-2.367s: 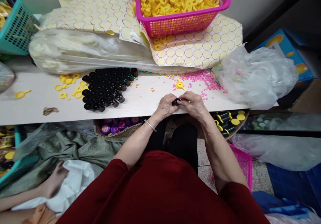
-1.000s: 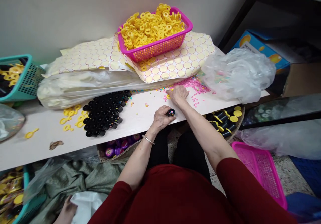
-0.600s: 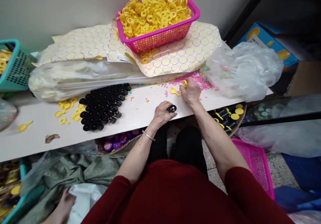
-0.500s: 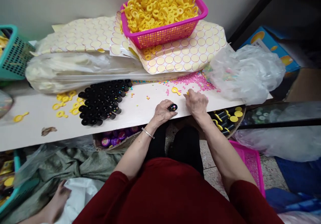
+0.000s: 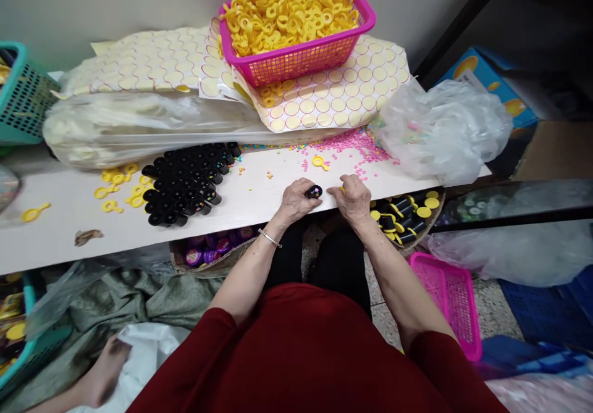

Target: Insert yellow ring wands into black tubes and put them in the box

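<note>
My left hand is closed around a small black tube near the table's front edge. The tube's open top faces up, with something pink showing in it. Just to the right, my right hand is closed in a pinch on a small yellow piece, mostly hidden by the fingers. Behind the hands lies a yellow ring with a short handle. Loose pink beads spread beyond it. Left of my hands, several black tubes stand packed together, some with coloured bits at their tops.
A pink basket full of yellow rings sits at the back on sheets of round stickers. A clear plastic bag lies at right. Below the edge, a box holds yellow-capped black tubes. Another person's foot shows lower left.
My right hand has moved slightly down and nearer the black tube with the yellow piece. My left hand still grips the tube. The whole view has shifted a little.
</note>
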The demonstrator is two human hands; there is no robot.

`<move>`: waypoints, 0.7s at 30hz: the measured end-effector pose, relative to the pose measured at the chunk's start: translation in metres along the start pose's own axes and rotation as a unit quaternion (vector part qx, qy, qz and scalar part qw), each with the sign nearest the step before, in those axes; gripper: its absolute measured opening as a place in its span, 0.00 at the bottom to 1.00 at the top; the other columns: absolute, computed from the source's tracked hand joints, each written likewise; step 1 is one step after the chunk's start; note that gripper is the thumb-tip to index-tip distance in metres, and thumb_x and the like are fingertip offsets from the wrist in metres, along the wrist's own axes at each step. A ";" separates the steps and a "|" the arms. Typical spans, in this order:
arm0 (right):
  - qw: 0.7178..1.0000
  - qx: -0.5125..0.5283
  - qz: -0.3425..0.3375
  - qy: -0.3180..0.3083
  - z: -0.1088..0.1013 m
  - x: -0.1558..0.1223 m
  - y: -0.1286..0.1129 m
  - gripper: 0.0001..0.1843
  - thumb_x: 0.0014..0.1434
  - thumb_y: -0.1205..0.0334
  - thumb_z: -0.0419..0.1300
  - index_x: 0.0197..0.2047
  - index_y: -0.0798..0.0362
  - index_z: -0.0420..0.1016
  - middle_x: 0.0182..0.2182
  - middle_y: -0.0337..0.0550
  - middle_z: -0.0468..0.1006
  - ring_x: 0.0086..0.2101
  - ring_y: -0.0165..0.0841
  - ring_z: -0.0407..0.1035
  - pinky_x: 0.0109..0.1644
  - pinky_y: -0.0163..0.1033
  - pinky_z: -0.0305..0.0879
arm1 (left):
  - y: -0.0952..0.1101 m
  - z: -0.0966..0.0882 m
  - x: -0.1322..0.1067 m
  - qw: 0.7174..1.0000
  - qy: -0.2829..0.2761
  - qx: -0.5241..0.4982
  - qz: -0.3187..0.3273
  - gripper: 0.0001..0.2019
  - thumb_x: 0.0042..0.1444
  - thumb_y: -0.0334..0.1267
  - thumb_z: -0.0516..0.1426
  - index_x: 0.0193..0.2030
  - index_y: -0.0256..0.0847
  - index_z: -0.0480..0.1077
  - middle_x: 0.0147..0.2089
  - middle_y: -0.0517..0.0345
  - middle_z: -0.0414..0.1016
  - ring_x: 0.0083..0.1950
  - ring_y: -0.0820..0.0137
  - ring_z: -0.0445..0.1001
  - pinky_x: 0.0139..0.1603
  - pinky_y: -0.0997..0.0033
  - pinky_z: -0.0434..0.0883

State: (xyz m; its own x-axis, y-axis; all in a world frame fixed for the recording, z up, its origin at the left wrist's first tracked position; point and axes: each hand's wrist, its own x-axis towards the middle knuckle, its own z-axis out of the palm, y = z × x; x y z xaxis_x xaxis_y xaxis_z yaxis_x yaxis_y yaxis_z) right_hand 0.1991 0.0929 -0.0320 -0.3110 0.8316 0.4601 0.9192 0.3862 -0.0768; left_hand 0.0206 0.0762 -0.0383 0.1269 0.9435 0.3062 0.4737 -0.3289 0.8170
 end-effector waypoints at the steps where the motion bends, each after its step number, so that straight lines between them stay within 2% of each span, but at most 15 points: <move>1: 1.000 0.005 -0.002 0.014 0.001 0.001 0.000 0.15 0.62 0.56 0.51 0.41 0.59 0.70 0.30 0.49 0.69 0.30 0.37 0.59 0.33 0.40 0.51 | 0.000 0.000 0.000 1.000 0.002 -0.001 0.000 0.10 0.40 0.34 0.65 0.31 0.39 0.71 0.32 0.60 0.70 0.37 0.71 0.68 0.39 0.70 0.66; 5: 0.996 -0.009 -0.091 0.022 0.000 -0.003 -0.005 0.12 0.63 0.61 0.49 0.34 0.55 0.71 0.26 0.46 0.66 0.29 0.37 0.56 0.33 0.41 0.47 | 0.000 0.001 0.000 1.000 0.005 0.000 0.003 0.10 0.41 0.36 0.65 0.31 0.39 0.71 0.32 0.60 0.70 0.36 0.71 0.69 0.39 0.71 0.66; 8: 0.989 -0.008 -0.144 0.002 -0.002 -0.013 -0.009 0.13 0.63 0.61 0.49 0.31 0.54 0.71 0.26 0.46 0.66 0.31 0.37 0.56 0.34 0.42 0.48 | -0.001 0.001 0.000 1.000 0.012 -0.003 0.015 0.11 0.44 0.42 0.65 0.30 0.39 0.70 0.31 0.59 0.70 0.35 0.71 0.68 0.38 0.70 0.66; 11: 0.991 0.018 -0.129 -0.014 -0.004 -0.021 -0.007 0.13 0.62 0.57 0.50 0.39 0.55 0.72 0.34 0.50 0.70 0.36 0.39 0.57 0.40 0.43 0.52 | -0.003 0.002 0.000 0.999 0.019 -0.018 0.026 0.16 0.44 0.49 0.65 0.30 0.39 0.71 0.31 0.58 0.70 0.35 0.71 0.69 0.37 0.70 0.67; 14: 0.988 0.078 -0.125 -0.039 -0.005 -0.025 -0.002 0.19 0.63 0.55 0.49 0.51 0.57 0.69 0.43 0.54 0.70 0.43 0.42 0.58 0.47 0.47 0.56 | -0.006 0.002 0.001 0.999 0.017 -0.029 0.024 0.18 0.41 0.51 0.66 0.30 0.39 0.71 0.31 0.58 0.71 0.35 0.70 0.69 0.37 0.70 0.67; 16: 0.984 0.125 -0.117 -0.047 -0.005 -0.028 0.001 0.22 0.63 0.55 0.48 0.55 0.59 0.66 0.46 0.56 0.68 0.45 0.43 0.57 0.49 0.49 0.57 | -0.006 0.002 0.001 0.999 0.013 -0.034 0.017 0.18 0.39 0.49 0.67 0.31 0.39 0.72 0.31 0.58 0.71 0.35 0.70 0.70 0.38 0.70 0.67; 18: 0.983 0.157 -0.082 -0.040 -0.005 -0.030 0.005 0.24 0.62 0.54 0.49 0.56 0.60 0.65 0.48 0.57 0.66 0.47 0.44 0.57 0.50 0.50 0.59 | -0.006 0.002 0.001 0.999 0.009 -0.033 0.006 0.18 0.35 0.44 0.69 0.32 0.39 0.73 0.33 0.59 0.72 0.36 0.70 0.70 0.39 0.69 0.68; 21: 0.982 0.181 -0.002 -0.046 -0.006 -0.033 0.008 0.21 0.60 0.55 0.51 0.52 0.57 0.69 0.45 0.55 0.68 0.45 0.44 0.59 0.48 0.50 0.61 | -0.003 0.000 0.001 1.000 0.001 -0.020 -0.010 0.16 0.34 0.37 0.69 0.32 0.39 0.73 0.34 0.59 0.72 0.38 0.69 0.71 0.41 0.69 0.68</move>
State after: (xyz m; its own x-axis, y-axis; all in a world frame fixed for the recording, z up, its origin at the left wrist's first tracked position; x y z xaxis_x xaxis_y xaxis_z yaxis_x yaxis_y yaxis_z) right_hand 0.2179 0.0664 -0.0422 -0.3509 0.8554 0.3810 0.7764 0.4932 -0.3924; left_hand 0.0195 0.0780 -0.0405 0.1162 0.9496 0.2911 0.4400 -0.3119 0.8421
